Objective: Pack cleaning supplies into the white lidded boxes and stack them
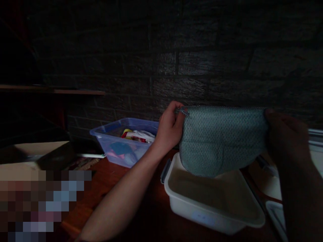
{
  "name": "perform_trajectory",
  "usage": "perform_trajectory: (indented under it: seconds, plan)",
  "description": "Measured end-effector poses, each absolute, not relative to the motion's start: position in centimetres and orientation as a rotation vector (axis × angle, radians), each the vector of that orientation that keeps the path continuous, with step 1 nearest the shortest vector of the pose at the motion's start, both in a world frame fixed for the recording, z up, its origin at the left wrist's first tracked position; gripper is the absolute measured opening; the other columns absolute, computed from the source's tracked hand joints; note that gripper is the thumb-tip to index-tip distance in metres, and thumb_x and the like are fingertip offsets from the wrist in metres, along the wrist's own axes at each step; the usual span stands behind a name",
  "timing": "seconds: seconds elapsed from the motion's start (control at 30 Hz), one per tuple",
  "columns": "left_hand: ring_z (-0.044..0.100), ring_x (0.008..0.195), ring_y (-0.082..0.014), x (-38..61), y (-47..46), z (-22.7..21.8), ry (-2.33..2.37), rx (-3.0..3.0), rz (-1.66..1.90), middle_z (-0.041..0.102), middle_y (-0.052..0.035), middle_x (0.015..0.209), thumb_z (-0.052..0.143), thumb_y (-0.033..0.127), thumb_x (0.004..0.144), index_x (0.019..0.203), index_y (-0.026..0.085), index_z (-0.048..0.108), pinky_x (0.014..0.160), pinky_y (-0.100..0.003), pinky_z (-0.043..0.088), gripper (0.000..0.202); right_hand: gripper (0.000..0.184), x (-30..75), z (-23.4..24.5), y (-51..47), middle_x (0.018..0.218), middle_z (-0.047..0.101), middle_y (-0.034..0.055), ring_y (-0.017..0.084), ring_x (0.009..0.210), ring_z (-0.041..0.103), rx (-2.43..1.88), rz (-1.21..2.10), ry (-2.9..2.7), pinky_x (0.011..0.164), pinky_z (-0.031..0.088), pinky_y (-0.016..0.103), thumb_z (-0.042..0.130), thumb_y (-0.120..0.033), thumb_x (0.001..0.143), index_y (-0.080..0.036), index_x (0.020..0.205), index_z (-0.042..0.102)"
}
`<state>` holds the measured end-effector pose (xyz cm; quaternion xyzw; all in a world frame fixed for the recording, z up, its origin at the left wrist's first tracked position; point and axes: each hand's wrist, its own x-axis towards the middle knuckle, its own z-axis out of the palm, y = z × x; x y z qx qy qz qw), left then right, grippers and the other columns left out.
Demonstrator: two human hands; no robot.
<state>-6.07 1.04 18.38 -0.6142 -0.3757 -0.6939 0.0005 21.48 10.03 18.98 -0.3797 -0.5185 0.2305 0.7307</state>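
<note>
A grey-green cleaning cloth (224,134) with a dark stitched edge hangs stretched between my two hands. My left hand (171,124) pinches its upper left corner. At the other end, my right hand (286,134) grips the right side of the cloth, its fingers mostly in shadow. Below the cloth stands a white plastic tub (202,208) with a dark side clip. The cloth's lower edge hides part of the tub's far rim; whether they touch I cannot tell.
A translucent bluish bin (118,141) with packets inside stands behind my left forearm. An open cardboard box (47,151) is at the left. Pale containers (275,208) are partly hidden beside my right arm. A dark brick wall (161,64) rises behind the reddish wooden surface (108,181).
</note>
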Motion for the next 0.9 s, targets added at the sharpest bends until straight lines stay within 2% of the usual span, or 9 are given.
perform_trajectory:
  seconds: [0.2,0.47,0.57,0.7,0.9]
  plan:
    - [0.041,0.06,-0.0139,-7.0,1.6,18.3,-1.181,-1.837,-2.183,0.051,0.0022,0.072,0.062,0.028,0.099,0.091,0.022,0.063,0.057,-0.029,0.025,0.01,0.035,21.5,18.6,10.2,0.061,0.042,-0.0026,0.013,0.055,0.036,-0.785,0.451,-1.227,0.054,0.027,0.034,0.075,-0.036,0.082,-0.021,0.057,0.056]
    - [0.037,0.057,-0.0127,-7.5,2.1,18.2,-1.22,-1.869,-2.188,0.045,0.0031,0.068,0.062,0.028,0.099,0.091,0.022,0.061,0.055,-0.029,0.021,0.01,0.033,21.4,18.6,10.1,0.062,0.045,-0.0023,0.013,0.056,0.038,-0.76,0.448,-1.264,0.057,0.03,0.035,0.073,-0.032,0.084,-0.02,0.057,0.058]
    - [0.035,0.055,-0.012,-7.5,2.1,18.2,-1.201,-1.901,-2.233,0.045,0.0035,0.067,0.062,0.03,0.099,0.09,0.022,0.061,0.054,-0.029,0.021,0.011,0.031,21.5,18.5,10.3,0.064,0.048,-0.0013,0.014,0.057,0.042,-0.789,0.468,-1.251,0.058,0.032,0.036,0.075,-0.036,0.083,-0.021,0.06,0.059]
    - [0.035,0.055,-0.0116,-7.4,2.1,18.3,-1.192,-1.928,-2.286,0.043,0.0038,0.067,0.063,0.032,0.098,0.089,0.022,0.06,0.054,-0.028,0.022,0.014,0.038,21.6,18.4,10.5,0.061,0.043,-0.0026,0.014,0.055,0.039,-0.812,0.436,-1.244,0.058,0.03,0.038,0.077,-0.039,0.083,-0.022,0.058,0.055]
    - [0.041,0.059,-0.0123,-8.0,2.6,18.3,-1.176,-1.926,-2.42,0.048,0.0032,0.068,0.069,0.035,0.093,0.08,0.021,0.061,0.056,-0.026,0.027,0.02,0.03,21.2,19.0,9.8,0.066,0.055,0.0017,0.015,0.057,0.047,-0.79,0.598,-1.156,0.054,0.037,0.035,0.082,-0.037,0.077,-0.021,0.059,0.064]
